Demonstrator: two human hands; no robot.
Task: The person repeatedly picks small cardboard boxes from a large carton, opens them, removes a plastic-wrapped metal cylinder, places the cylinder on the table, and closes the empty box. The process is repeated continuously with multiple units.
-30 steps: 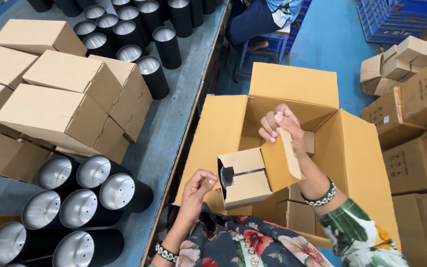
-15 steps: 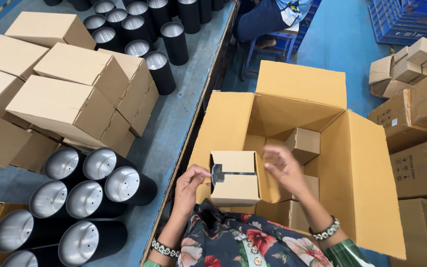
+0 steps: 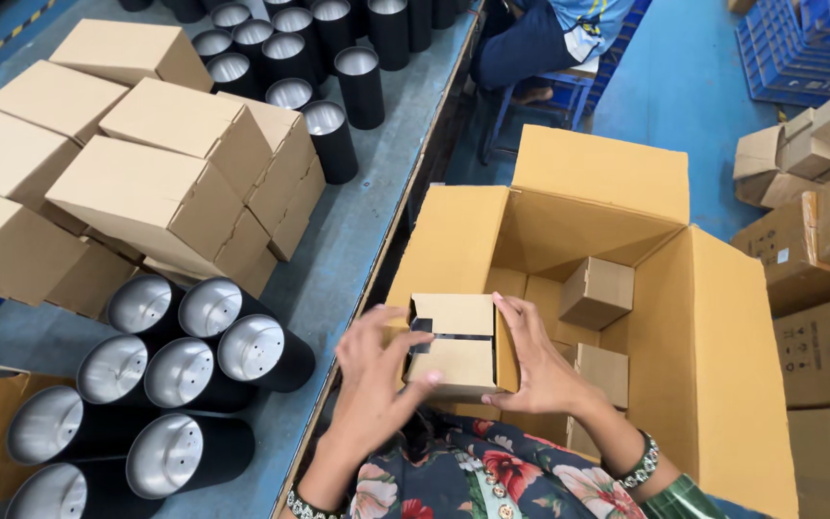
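Observation:
A small cardboard box (image 3: 453, 338) with its top flaps nearly closed and a dark item showing in the gap sits between both hands, over the near edge of a large open carton (image 3: 617, 240). My left hand (image 3: 377, 370) presses its left side and front. My right hand (image 3: 535, 360) holds its right side with fingers along the flap. Inside the carton lie other small boxes (image 3: 596, 291).
On the grey table (image 3: 357, 211) to the left are stacked closed cardboard boxes (image 3: 160, 197) and several black cylinders with silver insides (image 3: 184, 356), more at the back (image 3: 329, 67). A seated person (image 3: 549, 38) is beyond the carton. Cartons (image 3: 818, 221) pile at right on the blue floor.
The right hand came down from lifting the box's flap and now rests on its right side. The flaps have folded nearly shut, and the box sits lower, nearer my body.

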